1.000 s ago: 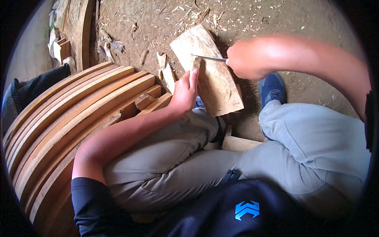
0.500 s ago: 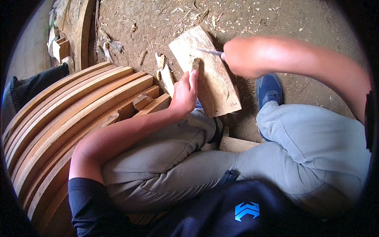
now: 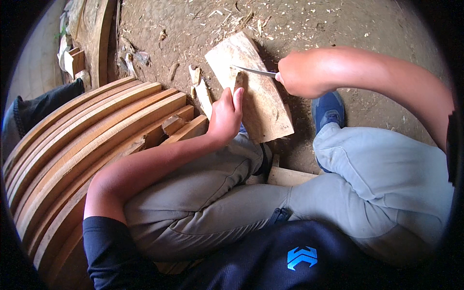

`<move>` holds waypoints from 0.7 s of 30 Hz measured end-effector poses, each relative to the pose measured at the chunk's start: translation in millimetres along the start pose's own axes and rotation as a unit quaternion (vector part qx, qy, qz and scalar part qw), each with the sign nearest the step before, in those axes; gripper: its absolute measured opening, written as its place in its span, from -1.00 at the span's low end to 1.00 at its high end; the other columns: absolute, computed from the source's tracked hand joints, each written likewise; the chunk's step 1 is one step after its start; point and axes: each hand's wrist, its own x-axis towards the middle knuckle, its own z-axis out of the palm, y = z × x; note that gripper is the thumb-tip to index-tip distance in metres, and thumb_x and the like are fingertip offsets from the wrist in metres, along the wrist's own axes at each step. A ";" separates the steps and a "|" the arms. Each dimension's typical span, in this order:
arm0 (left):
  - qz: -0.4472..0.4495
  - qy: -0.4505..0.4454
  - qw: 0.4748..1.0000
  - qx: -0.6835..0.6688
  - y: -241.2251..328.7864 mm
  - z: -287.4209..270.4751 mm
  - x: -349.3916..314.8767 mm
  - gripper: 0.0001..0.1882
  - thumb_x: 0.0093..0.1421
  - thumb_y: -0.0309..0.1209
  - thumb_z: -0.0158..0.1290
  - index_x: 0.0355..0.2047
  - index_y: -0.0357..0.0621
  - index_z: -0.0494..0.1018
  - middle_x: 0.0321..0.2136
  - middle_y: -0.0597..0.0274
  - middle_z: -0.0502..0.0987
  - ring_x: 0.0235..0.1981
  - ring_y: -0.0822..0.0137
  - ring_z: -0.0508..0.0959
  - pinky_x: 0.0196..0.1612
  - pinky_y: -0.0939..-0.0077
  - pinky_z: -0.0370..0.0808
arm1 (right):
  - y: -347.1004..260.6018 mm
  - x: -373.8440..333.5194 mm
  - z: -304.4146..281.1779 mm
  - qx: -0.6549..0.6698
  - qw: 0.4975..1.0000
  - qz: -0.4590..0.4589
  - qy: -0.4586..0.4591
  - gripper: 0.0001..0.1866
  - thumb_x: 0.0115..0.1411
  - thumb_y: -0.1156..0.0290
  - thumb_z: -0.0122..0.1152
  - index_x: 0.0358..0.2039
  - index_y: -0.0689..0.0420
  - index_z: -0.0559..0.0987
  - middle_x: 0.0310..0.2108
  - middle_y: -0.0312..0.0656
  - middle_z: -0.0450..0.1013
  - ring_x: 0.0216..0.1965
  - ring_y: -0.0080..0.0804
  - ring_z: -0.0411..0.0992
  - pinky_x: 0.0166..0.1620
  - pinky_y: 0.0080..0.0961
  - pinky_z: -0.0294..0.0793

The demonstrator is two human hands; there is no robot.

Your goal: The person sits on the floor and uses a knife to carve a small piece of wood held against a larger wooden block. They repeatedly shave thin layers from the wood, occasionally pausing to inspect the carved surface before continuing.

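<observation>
My left hand (image 3: 226, 113) is closed around a short piece of wood (image 3: 237, 79), its thumb pressed along the side. The upper end of that piece sticks out above my fist, over a pale, flat wooden board (image 3: 268, 108). In my right hand (image 3: 299, 75) is a knife, its handle mostly hidden by the fingers. The thin knife blade (image 3: 258, 72) points left across the board, its tip close to the top end of the wood piece. Whether blade and wood touch, I cannot tell.
Stacked curved planks (image 3: 96, 130) fill the left side. Beside the board lies a split scrap of wood (image 3: 203, 92). Wood chips (image 3: 241, 19) litter the dirt floor ahead. My right shoe (image 3: 329, 111) is right of the board; dark cloth (image 3: 43, 108) lies behind the planks.
The knife has shifted slightly down, its blade now tilted with the tip nearer the top of the wood piece. My left hand has hardly moved.
</observation>
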 end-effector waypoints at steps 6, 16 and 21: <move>0.001 0.005 1.000 0.023 1.3 1.4 -1.2 -0.59 0.36 -0.16 -0.19 -0.37 -0.35 0.25 -0.57 -0.38 0.42 -0.43 -0.36 0.45 -0.34 -0.08 0.36 | -4.6 -5.0 0.5 0.036 0.999 0.009 -0.003 -0.65 0.26 0.36 -0.14 -0.20 0.38 0.52 -0.26 0.20 0.49 -0.21 0.10 0.49 -0.15 -0.10 0.47; 0.037 0.023 0.998 0.046 -2.0 2.6 0.0 -0.62 0.36 -0.18 -0.17 -0.33 -0.34 0.23 -0.58 -0.39 0.42 -0.44 -0.38 0.44 -0.37 -0.10 0.36 | -23.3 -6.4 1.9 -0.054 0.996 -0.016 0.071 -0.75 0.06 0.53 -0.01 -0.32 0.28 0.61 -0.35 0.13 0.53 -0.30 0.02 0.53 -0.25 -0.17 0.52; 0.051 0.018 0.997 0.052 0.1 3.3 1.5 -0.62 0.36 -0.18 -0.17 -0.33 -0.34 0.22 -0.59 -0.38 0.42 -0.44 -0.38 0.43 -0.37 -0.11 0.34 | -22.0 27.4 -5.1 -0.129 0.991 0.011 -0.043 -0.75 -0.02 0.62 0.01 -0.35 0.34 0.62 -0.41 0.13 0.54 -0.39 -0.08 0.55 -0.35 -0.25 0.54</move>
